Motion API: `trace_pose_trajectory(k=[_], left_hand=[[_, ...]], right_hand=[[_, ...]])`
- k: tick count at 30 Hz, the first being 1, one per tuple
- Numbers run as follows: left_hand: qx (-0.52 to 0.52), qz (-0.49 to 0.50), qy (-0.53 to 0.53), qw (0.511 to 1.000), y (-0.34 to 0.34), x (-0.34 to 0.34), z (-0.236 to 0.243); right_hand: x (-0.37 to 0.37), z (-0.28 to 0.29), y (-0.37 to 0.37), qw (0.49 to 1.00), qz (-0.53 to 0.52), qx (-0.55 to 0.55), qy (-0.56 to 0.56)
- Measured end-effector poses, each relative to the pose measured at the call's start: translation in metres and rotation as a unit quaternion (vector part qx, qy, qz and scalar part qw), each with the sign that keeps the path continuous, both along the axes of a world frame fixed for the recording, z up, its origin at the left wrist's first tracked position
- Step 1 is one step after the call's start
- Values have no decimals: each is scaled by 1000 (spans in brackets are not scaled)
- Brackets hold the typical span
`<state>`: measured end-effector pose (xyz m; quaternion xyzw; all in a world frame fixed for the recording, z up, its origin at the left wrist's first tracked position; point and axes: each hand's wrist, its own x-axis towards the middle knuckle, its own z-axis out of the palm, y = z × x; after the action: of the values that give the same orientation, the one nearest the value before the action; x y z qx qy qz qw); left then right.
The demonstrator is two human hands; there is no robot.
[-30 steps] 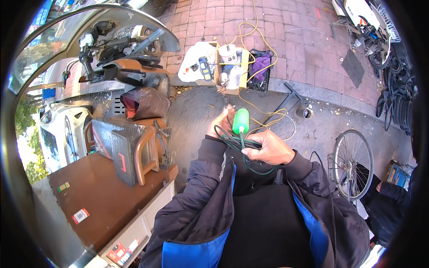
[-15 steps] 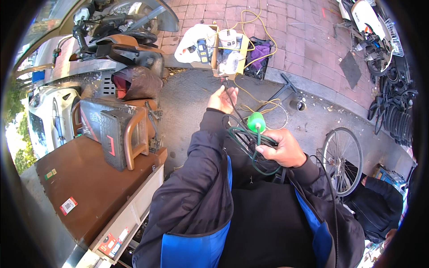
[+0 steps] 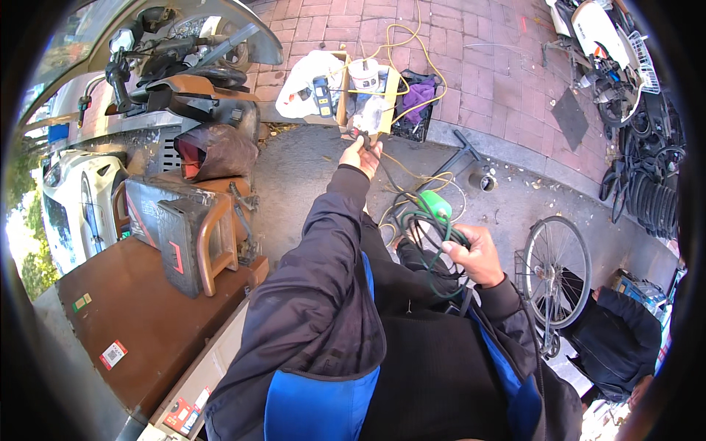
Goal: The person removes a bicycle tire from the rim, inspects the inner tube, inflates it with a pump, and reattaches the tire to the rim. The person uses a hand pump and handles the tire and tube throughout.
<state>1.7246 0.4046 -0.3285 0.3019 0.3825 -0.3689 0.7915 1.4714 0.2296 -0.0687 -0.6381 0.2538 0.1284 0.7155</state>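
Observation:
My right hand (image 3: 476, 256) is closed round a loose coil of dark green cable (image 3: 434, 239). Just above the coil sits a rounded green plastic piece (image 3: 435, 205). A black cable (image 3: 388, 176) runs from the coil up to my outstretched left hand (image 3: 359, 157), whose fingers pinch its dark end. That hand is at the near edge of an open cardboard box (image 3: 386, 117), which holds a white tub (image 3: 363, 75) and clear plastic. What is at the cable's tip is too small to make out.
A white bag with a blue-black handheld device (image 3: 322, 97) lies left of the box. Purple cloth (image 3: 419, 99) and a yellow cable (image 3: 440, 72) lie right. Nearby are a T-shaped metal stand (image 3: 462, 152), a bicycle wheel (image 3: 557, 272), a brown tabletop (image 3: 158, 309) and another person (image 3: 621, 338).
My left hand has moved farther out, to the box's near edge, with the cable end. The right hand has shifted slightly right with the coil. The whole view has turned a little.

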Motion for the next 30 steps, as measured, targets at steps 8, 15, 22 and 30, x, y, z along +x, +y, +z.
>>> trace_pose_trajectory(k=[8,15,22,30], left_hand=[[7,-25,-56,998,3,37,-21],[17,-169,-65,983,-4,84,-33],[63,-276,-94,955,-21,92,-55],[248,-267,-109,925,-30,83,-51]], right_hand=[[33,-82,-14,972,-191,-20,138],[125,-135,-20,934,-322,4,152],[227,-200,3,955,-244,-7,167],[278,-243,63,965,-158,-111,175]])
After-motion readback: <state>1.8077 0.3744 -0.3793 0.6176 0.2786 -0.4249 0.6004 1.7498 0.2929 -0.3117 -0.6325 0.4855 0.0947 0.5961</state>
